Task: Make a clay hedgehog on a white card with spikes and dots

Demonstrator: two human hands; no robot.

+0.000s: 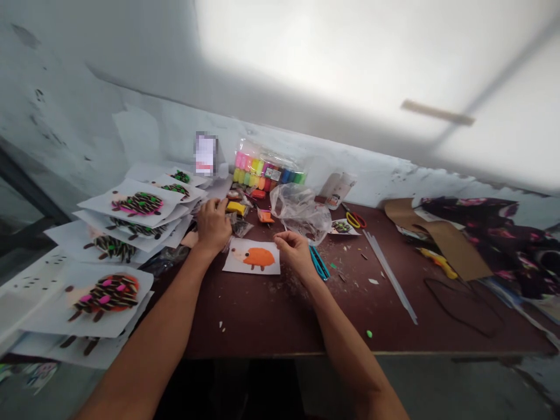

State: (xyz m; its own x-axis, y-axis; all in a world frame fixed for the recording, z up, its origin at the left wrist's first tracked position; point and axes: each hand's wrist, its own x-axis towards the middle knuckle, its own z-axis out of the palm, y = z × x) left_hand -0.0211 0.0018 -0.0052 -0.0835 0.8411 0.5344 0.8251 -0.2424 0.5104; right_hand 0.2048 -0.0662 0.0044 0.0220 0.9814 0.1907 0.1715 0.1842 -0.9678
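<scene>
At centre, the left hand (pixel 214 226) and right hand (pixel 294 252) flank a hedgehog card (pixel 259 256), apart, grips unclear; just beyond, a plastic bag (pixel 301 213); far left, piled pictures (pixel 136 202).

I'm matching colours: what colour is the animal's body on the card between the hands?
The animal's body is orange, best seen in the head view.

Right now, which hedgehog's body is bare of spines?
The orange hedgehog on the card beside the right hand. Other visible bodies, in the paper stack and by the yellow-and-red scissors, carry dark spines.
</scene>
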